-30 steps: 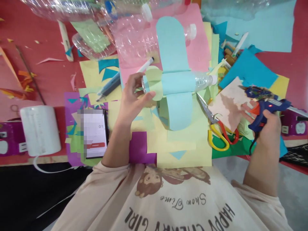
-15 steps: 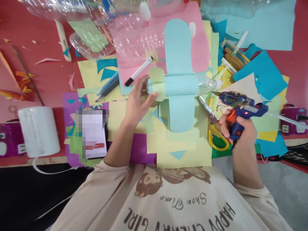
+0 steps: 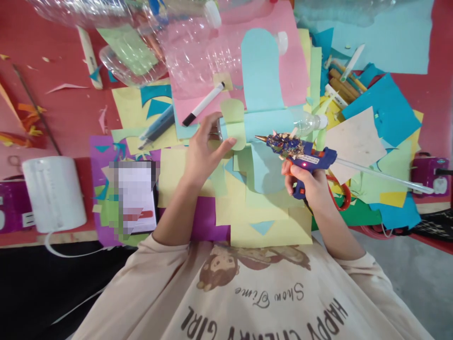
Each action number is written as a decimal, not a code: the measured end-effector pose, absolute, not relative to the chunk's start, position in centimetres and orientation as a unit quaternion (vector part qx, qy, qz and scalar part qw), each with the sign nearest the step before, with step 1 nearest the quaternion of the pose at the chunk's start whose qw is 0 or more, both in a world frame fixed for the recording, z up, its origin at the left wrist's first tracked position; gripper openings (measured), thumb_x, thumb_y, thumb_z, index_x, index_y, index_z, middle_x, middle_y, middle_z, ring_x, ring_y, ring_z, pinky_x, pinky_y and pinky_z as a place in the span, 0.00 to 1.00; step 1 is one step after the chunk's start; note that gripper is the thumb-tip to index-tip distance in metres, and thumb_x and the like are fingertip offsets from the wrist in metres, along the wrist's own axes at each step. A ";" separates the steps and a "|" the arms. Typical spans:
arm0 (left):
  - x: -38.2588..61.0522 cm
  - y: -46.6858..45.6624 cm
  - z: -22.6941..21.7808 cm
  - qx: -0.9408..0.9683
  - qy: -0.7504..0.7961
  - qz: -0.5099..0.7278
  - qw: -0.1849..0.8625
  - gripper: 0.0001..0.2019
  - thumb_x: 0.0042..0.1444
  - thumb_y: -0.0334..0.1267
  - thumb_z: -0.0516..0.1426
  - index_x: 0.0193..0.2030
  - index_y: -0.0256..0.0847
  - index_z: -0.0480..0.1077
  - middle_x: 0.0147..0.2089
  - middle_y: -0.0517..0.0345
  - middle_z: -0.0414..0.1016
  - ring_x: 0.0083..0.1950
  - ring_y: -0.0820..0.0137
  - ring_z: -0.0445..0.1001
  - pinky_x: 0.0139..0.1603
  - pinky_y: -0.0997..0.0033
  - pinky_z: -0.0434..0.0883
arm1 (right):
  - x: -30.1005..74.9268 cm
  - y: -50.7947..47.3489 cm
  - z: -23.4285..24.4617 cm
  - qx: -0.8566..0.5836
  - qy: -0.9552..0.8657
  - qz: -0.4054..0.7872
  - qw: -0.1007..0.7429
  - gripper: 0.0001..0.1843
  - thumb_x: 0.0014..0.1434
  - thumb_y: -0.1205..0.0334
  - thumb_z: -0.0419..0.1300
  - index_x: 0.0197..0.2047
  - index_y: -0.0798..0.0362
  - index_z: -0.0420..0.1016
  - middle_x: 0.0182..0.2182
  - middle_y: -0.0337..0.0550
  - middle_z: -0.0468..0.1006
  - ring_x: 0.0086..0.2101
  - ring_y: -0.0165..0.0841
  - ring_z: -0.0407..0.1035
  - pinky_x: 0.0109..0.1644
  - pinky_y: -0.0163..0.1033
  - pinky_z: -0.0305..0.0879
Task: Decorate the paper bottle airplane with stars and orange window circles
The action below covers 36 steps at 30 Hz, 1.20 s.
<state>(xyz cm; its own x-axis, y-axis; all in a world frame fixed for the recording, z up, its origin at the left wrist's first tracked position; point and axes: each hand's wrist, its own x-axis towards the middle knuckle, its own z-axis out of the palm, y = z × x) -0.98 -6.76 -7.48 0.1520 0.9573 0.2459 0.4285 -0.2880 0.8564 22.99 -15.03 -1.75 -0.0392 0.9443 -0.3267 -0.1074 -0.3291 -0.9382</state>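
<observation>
Held the bottle [image 3: 304, 123] lying across the papers [image 3: 269, 226] by its green tail, pinched between thumb and fingers of the left hand [image 3: 203, 156], and gripped the glue gun [image 3: 304, 153] with right hand [image 3: 311, 186] fingers curled tight, nozzle at the blue wing [image 3: 264, 172].

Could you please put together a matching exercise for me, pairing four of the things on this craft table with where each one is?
Things:
1. hot glue gun
2. black marker
3. paper-wrapped bottle
4. phone

Places:
A. lying on the pink sheet
B. on the purple paper, beside the left forearm
C. gripped in the right hand
D. held at one end by the left hand

Pairs: 1-C, 2-A, 3-D, 4-B.
</observation>
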 end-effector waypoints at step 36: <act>-1.0 -6.7 -7.6 0.678 0.496 0.424 0.339 0.26 0.55 0.57 0.59 0.58 0.50 0.64 0.50 0.54 0.73 0.51 0.61 0.75 0.52 0.58 0.75 | 23.6 -15.5 -2.4 -0.599 -0.361 0.568 0.433 0.15 0.55 0.53 0.62 0.23 0.51 0.66 0.16 0.33 0.65 0.15 0.26 0.61 0.20 0.35 0.54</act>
